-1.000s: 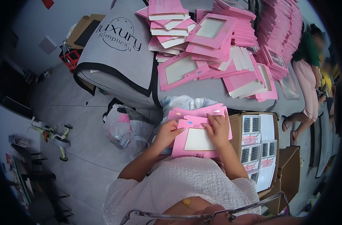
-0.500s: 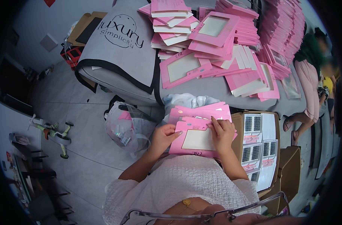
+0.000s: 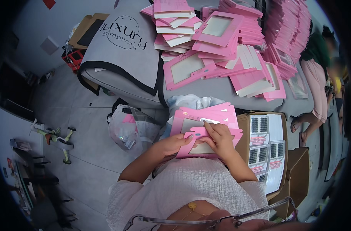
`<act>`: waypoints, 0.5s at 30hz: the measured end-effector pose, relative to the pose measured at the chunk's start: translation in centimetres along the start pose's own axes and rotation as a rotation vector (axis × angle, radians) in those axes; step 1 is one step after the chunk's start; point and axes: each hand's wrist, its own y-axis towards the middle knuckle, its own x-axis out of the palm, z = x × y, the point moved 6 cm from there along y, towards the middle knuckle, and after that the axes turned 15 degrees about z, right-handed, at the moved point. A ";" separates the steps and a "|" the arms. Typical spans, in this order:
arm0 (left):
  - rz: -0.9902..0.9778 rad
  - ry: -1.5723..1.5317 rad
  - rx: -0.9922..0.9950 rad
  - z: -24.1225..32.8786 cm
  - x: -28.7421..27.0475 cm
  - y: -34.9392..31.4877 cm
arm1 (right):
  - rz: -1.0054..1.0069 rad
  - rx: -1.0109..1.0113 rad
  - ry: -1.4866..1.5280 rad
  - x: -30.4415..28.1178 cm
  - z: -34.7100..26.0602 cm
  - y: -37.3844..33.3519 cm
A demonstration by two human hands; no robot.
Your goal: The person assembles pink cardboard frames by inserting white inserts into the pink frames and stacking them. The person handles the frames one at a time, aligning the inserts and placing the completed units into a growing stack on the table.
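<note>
One upright, head-worn fisheye view faces steeply down over the wearer's glasses [image 3: 160, 220] and white shirt [image 3: 190, 179]. Left hand [image 3: 172, 144] and right hand [image 3: 220, 139] appear close, near mid-frame; the grey sofa [image 3: 206, 88] lies farther off, toward the upper edge.

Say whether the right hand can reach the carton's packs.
Probably yes: the open carton stands just right of the right hand, and nothing covers its packs; that hand need only leave the pink box.
</note>
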 end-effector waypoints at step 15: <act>0.490 0.455 0.531 2.4 0.3 -2.4 | -0.132 0.042 0.103 0.9 -0.8 0.2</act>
